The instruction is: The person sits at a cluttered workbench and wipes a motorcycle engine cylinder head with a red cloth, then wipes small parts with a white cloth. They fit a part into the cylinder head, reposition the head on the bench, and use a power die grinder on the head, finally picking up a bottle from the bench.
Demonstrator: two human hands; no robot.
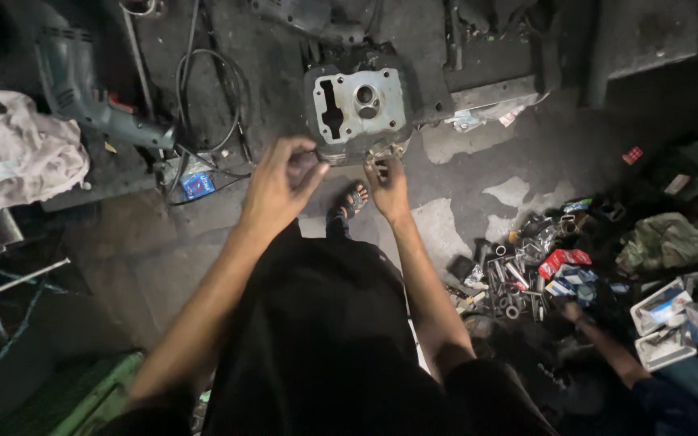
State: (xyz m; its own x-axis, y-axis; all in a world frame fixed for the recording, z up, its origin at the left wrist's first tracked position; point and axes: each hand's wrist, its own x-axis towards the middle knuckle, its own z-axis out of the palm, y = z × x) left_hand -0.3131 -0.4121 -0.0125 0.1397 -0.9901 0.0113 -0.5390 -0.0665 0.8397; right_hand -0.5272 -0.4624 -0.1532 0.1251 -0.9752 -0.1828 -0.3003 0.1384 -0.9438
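Dim workshop, stained concrete floor (163, 258) strewn with tools and parts. At twelve o'clock of the view, a grey metal engine head (359, 105) lying flat on the floor, pale machined face up, one slotted opening at its nine o'clock side and a round port near the middle; edges dark with grime. Left hand (280, 182) raised just off the casting's seven o'clock corner, fingers (304, 153) curled loosely, thumb and forefinger drawn near each other, whether pinching something small cannot be told. Right hand (387, 187) at the casting's six o'clock edge, fingers (380, 168) bunched together on a small part there, too small to identify. Seemingly mid-fitting or mid-removal of a small piece along that lower edge; likely calls next for a steady fine grip and a bracing hand on the casting. Sandalled foot (351, 202) between the two hands. Outward: green power drill (82, 85) and black cable (212, 97) at ten o'clock, crumpled rag (26, 153) at nine. At four o'clock, a heap of sockets and small boxes (527, 274), another person's hand (569, 308) reaching in.
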